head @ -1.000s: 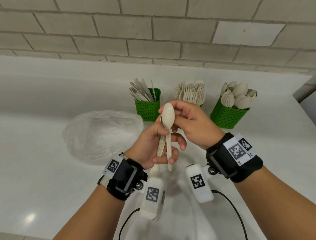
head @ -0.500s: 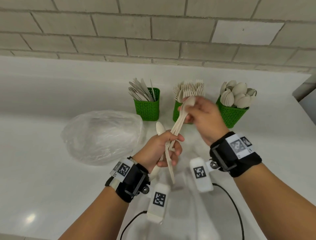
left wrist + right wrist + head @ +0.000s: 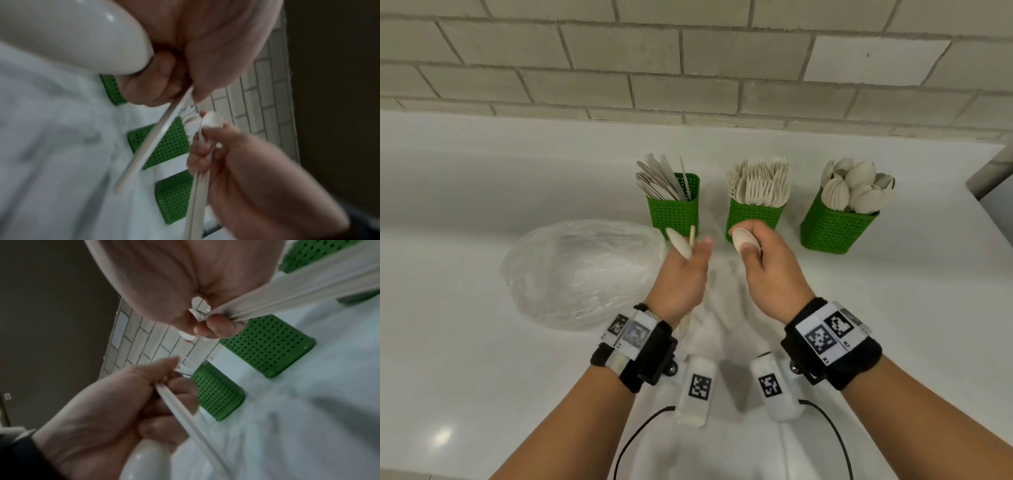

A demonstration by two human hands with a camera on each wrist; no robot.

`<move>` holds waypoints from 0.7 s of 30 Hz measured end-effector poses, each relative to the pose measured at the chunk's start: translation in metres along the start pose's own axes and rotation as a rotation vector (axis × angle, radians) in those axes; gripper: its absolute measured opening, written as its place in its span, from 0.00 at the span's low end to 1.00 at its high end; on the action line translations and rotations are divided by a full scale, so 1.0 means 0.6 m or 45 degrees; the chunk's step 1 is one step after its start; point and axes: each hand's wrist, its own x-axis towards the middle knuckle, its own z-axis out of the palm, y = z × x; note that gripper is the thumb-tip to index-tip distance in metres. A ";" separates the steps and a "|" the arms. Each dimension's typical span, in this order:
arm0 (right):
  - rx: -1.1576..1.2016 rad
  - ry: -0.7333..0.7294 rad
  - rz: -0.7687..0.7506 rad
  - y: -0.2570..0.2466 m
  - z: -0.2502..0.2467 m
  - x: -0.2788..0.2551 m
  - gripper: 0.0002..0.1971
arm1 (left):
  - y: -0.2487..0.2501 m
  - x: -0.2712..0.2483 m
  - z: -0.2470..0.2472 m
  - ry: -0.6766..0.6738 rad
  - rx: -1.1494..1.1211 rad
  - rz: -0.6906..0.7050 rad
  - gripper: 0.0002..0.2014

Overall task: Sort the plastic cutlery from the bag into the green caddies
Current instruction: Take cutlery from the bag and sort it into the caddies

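Observation:
My left hand [image 3: 693,251] grips a small bundle of beige plastic cutlery [image 3: 678,242] in front of the knife caddy [image 3: 673,207]. One spoon bowl and a thin handle stick up above the fist, and another bowl [image 3: 82,40] hangs below it. A little to its right, my right hand [image 3: 753,255] holds spoons [image 3: 743,239], thumb on the top bowl, in front of the fork caddy [image 3: 753,215]. Their handles [image 3: 287,293] run back through the fist. The spoon caddy [image 3: 837,230] stands further right. The clear plastic bag [image 3: 585,270] lies crumpled to the left.
All three green caddies stand in a row on the white counter [image 3: 465,342], near its raised back and a tiled wall [image 3: 688,68]. The counter's right edge [image 3: 983,219] lies beyond the spoon caddy. Camera cables [image 3: 828,425] trail under my wrists.
My right hand has pulled spoons out of the left hand's bundle and the hands have parted. Both hands have moved forward toward the caddies.

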 end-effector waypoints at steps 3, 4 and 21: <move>0.044 -0.110 0.052 -0.024 0.013 -0.004 0.11 | -0.022 -0.004 0.010 -0.159 0.361 0.090 0.06; 0.066 -0.186 0.085 -0.033 0.018 -0.010 0.12 | -0.026 -0.006 0.012 -0.201 0.457 0.123 0.12; 0.929 0.001 0.621 -0.023 -0.007 0.004 0.10 | 0.012 -0.026 -0.001 -0.047 0.155 0.436 0.22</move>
